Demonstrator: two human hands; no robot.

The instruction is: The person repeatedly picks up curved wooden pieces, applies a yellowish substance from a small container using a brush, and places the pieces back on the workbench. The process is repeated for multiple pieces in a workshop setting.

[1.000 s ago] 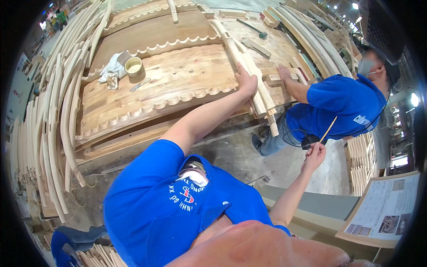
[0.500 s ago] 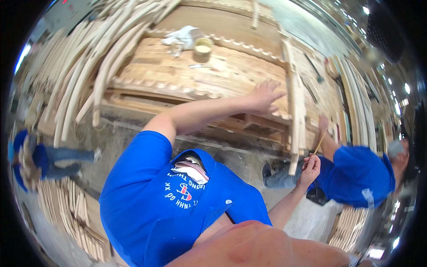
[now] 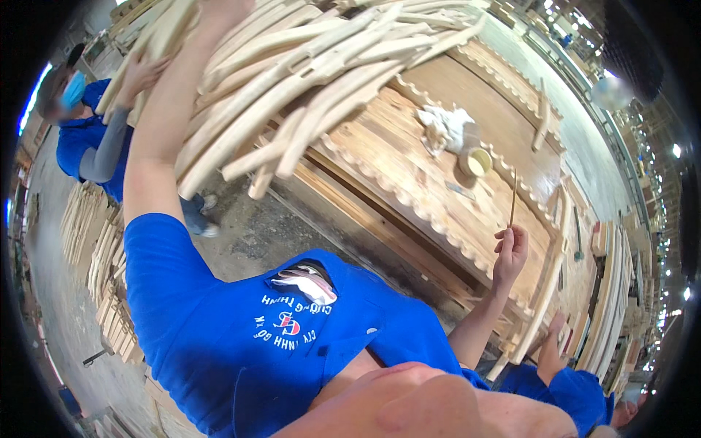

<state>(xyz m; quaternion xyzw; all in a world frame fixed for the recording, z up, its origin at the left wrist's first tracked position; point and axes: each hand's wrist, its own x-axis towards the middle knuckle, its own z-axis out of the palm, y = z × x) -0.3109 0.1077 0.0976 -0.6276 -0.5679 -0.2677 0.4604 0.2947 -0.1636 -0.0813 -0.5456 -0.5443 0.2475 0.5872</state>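
Overhead, a heap of curved pale wooden pieces [image 3: 307, 80] fills the upper part of the head camera's view, stacked above a broad wooden panel with scalloped edging [image 3: 431, 197] that slants across the workshop. The person wearing the camera, in a blue shirt [image 3: 241, 328], stretches the left arm up along the left side of the heap; the left hand [image 3: 219, 9] meets the pieces at the very top edge of the view, and how far its fingers are open, or whether they grip anything, cannot be told from here. Lower and to the right, the right hand [image 3: 510, 252] is raised over the near edge of the panel, its fingers pinched closed around the lower end of a thin wooden stick [image 3: 513, 197] that stands nearly upright above the fist. On the panel beyond the stick lie a crumpled white rag [image 3: 447, 125] and, just beside it, a small round cup [image 3: 478, 162] with pale contents. At the left edge a co-worker in blue [image 3: 84, 139], with a grey sleeve, lays a hand on the far end of the curved pieces. At the lower right another co-worker's hand [image 3: 553, 343] rests on a long curved strip [image 3: 548, 292] leaning against the panel's end. Bundles of light wooden slats [image 3: 91, 241] sit on the concrete floor [image 3: 255, 226] to the left.
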